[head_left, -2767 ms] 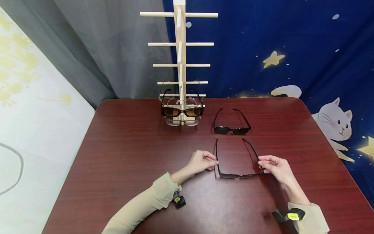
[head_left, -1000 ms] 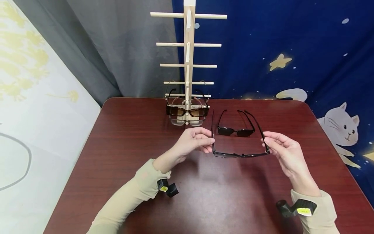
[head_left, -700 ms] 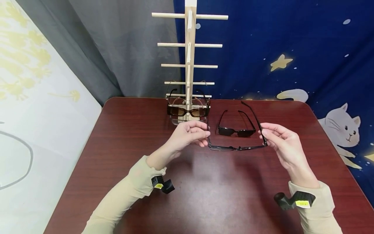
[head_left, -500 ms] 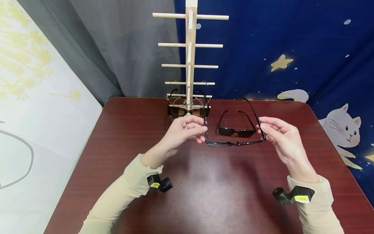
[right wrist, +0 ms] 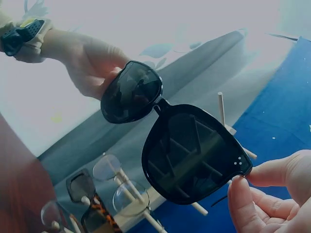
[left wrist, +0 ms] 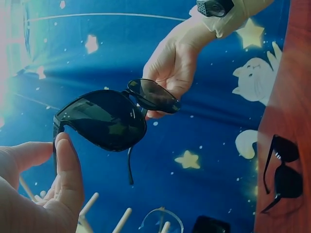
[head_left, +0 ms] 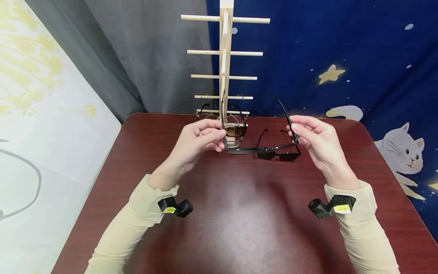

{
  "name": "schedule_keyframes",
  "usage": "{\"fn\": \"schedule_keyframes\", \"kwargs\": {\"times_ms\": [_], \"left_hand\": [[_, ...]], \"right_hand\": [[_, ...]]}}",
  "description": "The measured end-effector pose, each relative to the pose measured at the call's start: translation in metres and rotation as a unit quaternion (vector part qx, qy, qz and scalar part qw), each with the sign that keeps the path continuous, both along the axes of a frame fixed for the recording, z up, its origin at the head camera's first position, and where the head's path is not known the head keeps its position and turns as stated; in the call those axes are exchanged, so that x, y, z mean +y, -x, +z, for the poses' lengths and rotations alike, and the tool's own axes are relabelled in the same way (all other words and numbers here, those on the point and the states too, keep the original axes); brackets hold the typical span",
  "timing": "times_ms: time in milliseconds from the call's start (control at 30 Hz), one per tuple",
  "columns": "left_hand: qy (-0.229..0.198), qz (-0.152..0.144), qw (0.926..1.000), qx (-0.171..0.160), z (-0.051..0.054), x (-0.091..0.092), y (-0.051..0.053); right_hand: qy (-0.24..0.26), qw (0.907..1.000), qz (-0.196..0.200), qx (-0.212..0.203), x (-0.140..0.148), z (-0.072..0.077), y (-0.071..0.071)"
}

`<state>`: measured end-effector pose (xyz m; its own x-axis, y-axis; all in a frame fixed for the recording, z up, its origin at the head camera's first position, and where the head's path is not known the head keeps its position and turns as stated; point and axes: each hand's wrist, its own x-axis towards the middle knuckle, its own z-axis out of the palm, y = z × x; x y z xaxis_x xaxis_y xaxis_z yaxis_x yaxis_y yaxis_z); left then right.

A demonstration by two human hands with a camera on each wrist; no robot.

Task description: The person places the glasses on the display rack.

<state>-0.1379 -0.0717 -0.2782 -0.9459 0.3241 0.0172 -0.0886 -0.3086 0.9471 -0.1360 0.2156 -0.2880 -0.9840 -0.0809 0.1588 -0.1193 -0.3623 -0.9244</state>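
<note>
Pinched at either side by the left hand (head_left: 197, 141) and right hand (head_left: 316, 140), the black sunglasses (left wrist: 112, 119) have been moved toward eleven o'clock, nearer the wooden rack (head_left: 224, 42).

Your head camera looks forward and down over the table (head_left: 239, 236), farthest back of the three. Up close, your left wrist camera (head_left: 184, 208) looks past your left hand (left wrist: 48, 206) towards the blue curtain (left wrist: 209, 128), your right wrist camera (head_left: 319, 209) past your right hand (right wrist: 289, 208) towards the grey curtain (right wrist: 204, 77). All three views share the sunglasses (left wrist: 102, 121) you hold.
</note>
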Motion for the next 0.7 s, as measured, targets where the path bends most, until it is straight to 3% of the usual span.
{"fn": "schedule_keyframes", "kwargs": {"times_ms": [300,700], "left_hand": [[-0.03,0.042,0.9987,0.001,0.014,-0.018,0.009],[-0.107,0.091,0.9897,-0.026,0.025,-0.039,0.046]], "right_hand": [[0.008,0.9999,0.01,0.002,-0.021,0.018,0.024],[-0.007,0.9997,-0.003,-0.022,-0.05,0.035,0.061]]}}
